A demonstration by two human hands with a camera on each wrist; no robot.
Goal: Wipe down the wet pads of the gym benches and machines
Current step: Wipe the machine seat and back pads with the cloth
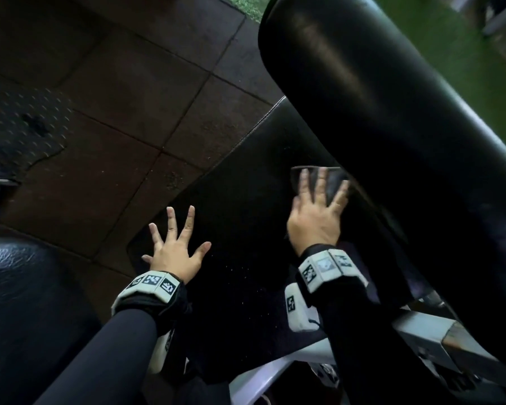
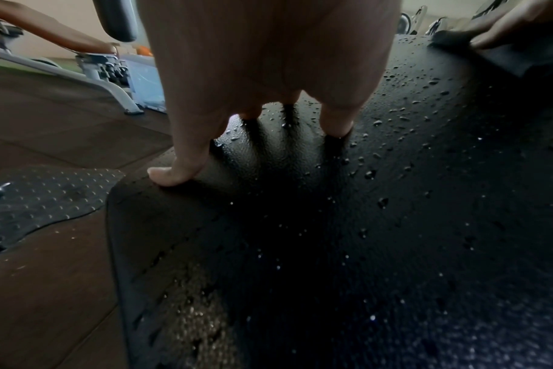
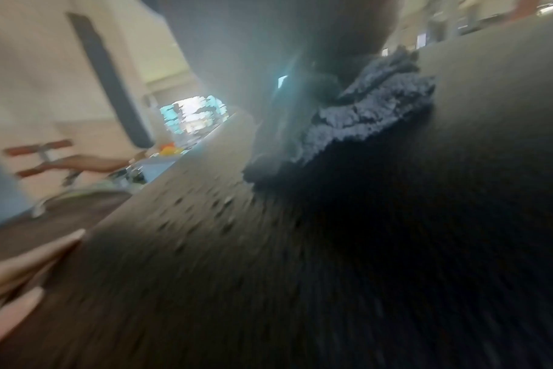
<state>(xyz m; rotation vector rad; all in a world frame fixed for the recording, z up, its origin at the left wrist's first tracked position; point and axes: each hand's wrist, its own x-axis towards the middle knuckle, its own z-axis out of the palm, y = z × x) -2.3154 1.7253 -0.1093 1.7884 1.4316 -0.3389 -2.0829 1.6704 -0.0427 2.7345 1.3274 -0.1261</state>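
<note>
right wrist view: motion-blurred, right hand itself too dark to make out | cloth (image 1: pixel 330 182): mostly hidden under right hand (image 1: pixel 319 217), far edge tucked beneath roller (image 1: pixel 392 118) | roller: cut off by top and right edges | left wrist view: left hand's (image 2: pixel 269 62) fingertips hidden behind the palm, thumb (image 2: pixel 171 172) shows

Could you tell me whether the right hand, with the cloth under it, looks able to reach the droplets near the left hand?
Probably yes. The right hand presses the cloth on the same pad, and nothing lies between it and the left hand, whose spread fingers cover some droplets.
</note>
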